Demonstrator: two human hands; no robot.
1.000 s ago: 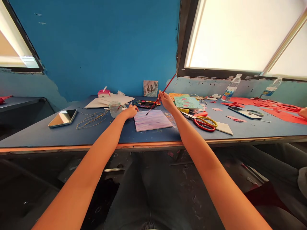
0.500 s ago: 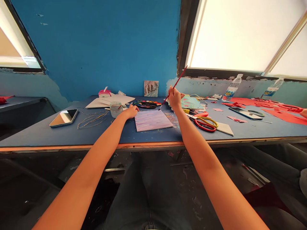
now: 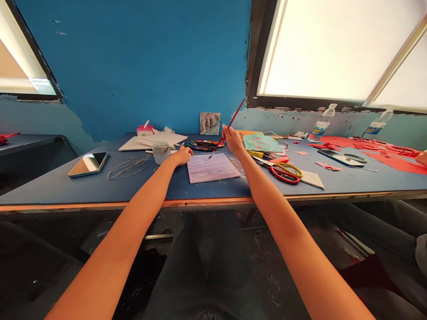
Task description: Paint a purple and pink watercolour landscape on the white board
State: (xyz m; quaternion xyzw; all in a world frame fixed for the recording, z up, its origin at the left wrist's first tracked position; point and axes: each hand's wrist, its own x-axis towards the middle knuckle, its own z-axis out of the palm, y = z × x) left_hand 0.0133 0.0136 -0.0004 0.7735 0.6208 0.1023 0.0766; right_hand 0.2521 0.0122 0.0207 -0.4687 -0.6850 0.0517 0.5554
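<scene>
A long dark-red paintbrush (image 3: 236,114) is pinched in my right hand (image 3: 233,139), its handle slanting up to the right. The brush tip is at the upper part of a small painted canvas (image 3: 213,169) with lilac, pink and blue streaks; whether it touches the paint is too small to tell. My left hand (image 3: 182,156) rests at the canvas's upper left corner, fingers loosely bent and holding nothing that I can see. Beyond the canvas lies a black watercolor palette (image 3: 205,145) with several colours. A glass jar of water (image 3: 161,152) stands beside my left hand.
Scissors (image 3: 283,172), a teal painted panel (image 3: 262,143) and a white offcut (image 3: 312,178) lie to the right. Further right are red paper (image 3: 383,164), a bottle (image 3: 323,123) and another person's hand (image 3: 422,157). Leftward are a phone (image 3: 88,164), twine (image 3: 130,167) and white boards (image 3: 147,141).
My right hand has moved left with the paintbrush, and the tip has shifted left and slightly down over the canvas. My left hand stays in place.
</scene>
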